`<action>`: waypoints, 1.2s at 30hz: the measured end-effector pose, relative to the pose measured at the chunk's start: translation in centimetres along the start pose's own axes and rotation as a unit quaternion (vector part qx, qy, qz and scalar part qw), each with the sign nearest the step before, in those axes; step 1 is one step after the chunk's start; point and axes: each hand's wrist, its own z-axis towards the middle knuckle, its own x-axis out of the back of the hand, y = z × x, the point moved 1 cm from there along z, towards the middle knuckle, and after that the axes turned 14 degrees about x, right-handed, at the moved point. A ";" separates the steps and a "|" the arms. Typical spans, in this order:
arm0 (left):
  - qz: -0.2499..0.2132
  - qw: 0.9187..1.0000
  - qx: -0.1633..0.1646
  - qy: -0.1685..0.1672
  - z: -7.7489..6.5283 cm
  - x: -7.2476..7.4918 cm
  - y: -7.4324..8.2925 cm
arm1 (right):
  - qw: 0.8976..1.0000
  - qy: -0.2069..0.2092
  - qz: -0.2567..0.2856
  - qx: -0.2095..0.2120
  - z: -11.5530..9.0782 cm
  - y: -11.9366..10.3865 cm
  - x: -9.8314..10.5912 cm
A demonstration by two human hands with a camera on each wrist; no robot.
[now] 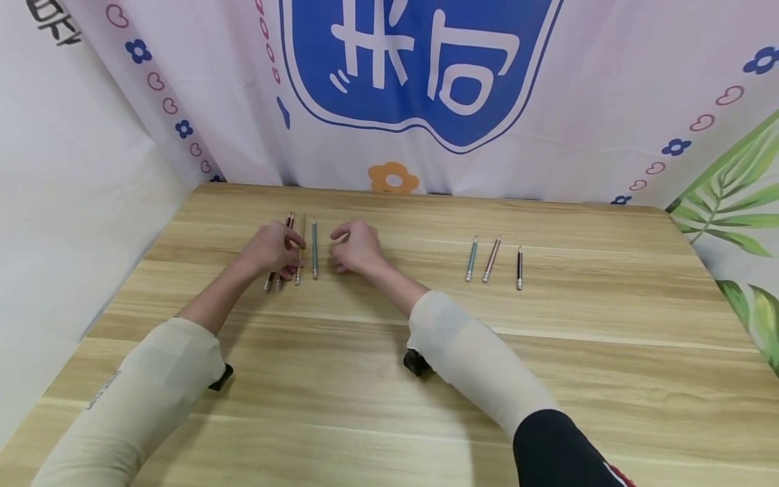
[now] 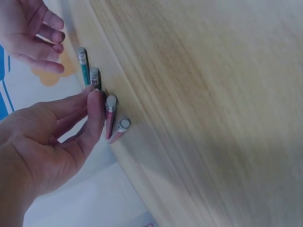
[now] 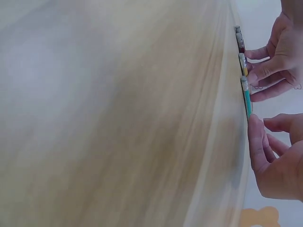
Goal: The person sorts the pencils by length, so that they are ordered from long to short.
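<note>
My left hand (image 1: 276, 249) is over the left group of pencils on the table (image 1: 341, 406), its thumb and fingertips pinching a yellow pencil (image 1: 298, 276). Left of that pencil lie two reddish pencils, partly hidden under the hand; the eraser ends of one red pencil (image 2: 111, 109) and the other reddish pencil (image 2: 121, 129) show in the left wrist view. Just right of the yellow one, a teal pencil (image 1: 314, 250) lies roughly parallel to it. Beside the teal pencil, my right hand (image 1: 359, 249) hovers with loosely bent fingers and holds nothing.
Farther right lie a second teal pencil (image 1: 471, 258), a pink pencil (image 1: 491, 260) and a short dark pencil (image 1: 520, 268), spaced apart. A printed curtain (image 1: 243, 122) hangs along the table's far edge.
</note>
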 end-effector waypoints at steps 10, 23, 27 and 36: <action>0.011 1.000 -0.006 0.000 -0.2 0.0 0.5 | 0.999 -0.031 -0.021 0.009 -0.9 0.2 1.9; 0.034 0.997 -0.063 0.028 -0.5 -0.6 2.2 | 0.999 -0.035 -0.033 -0.002 -2.7 0.1 4.4; 0.035 0.995 -0.087 0.035 -0.4 -1.2 2.9 | 0.999 -0.033 -0.035 -0.002 -3.1 0.3 5.2; 0.022 0.991 -0.128 0.031 -0.1 -3.0 4.8 | 0.999 -0.029 -0.029 -0.011 -4.3 0.7 7.2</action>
